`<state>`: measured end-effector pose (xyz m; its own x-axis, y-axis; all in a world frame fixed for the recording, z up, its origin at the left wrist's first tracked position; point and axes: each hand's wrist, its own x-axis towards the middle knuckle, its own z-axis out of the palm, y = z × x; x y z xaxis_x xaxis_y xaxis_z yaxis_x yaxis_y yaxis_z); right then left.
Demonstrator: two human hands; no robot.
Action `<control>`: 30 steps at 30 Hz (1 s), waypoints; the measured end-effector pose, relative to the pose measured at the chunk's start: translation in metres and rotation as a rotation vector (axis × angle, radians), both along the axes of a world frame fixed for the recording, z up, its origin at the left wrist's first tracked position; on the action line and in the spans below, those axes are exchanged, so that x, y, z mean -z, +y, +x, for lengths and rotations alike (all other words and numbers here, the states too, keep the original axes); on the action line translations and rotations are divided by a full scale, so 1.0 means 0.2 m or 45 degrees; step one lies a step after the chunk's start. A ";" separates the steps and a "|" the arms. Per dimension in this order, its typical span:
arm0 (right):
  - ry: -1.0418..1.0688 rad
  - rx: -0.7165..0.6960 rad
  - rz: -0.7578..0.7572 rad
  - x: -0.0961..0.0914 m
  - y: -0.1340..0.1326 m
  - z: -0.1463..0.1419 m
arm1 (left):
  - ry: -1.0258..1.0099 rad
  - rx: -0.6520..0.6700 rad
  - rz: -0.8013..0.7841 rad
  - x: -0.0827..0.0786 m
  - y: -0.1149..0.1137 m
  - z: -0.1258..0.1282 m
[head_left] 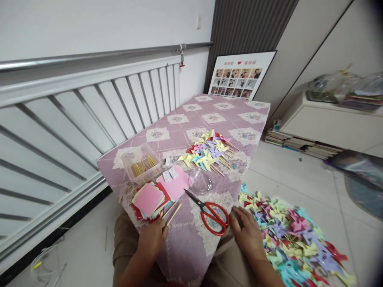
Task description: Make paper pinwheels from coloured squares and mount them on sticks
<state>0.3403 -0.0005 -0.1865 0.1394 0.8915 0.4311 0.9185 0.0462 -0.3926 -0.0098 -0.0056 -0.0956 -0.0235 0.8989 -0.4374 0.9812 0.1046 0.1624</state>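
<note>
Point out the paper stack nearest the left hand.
The stack beside the left hand, red sheets under its pink top; the farther pink paper bears white pieces.

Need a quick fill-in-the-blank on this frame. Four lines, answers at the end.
1. The left hand holds wooden ____.
2. The scissors have ____ handles.
3. The top sheet of the paper stack by the left hand is ____.
4. The larger pinwheel pile lies on the ____.

Missing words: sticks; red; pink; floor.
</note>
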 end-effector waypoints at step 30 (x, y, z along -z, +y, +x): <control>0.051 -0.005 -0.023 -0.02 0.01 -0.01 | 0.022 -0.001 -0.036 -0.02 0.08 0.11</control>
<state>0.3389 0.0012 -0.1829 0.1531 0.8997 0.4087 0.9017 0.0420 -0.4302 0.0123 0.0101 -0.0915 -0.0322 0.8861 -0.4624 0.9837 0.1100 0.1422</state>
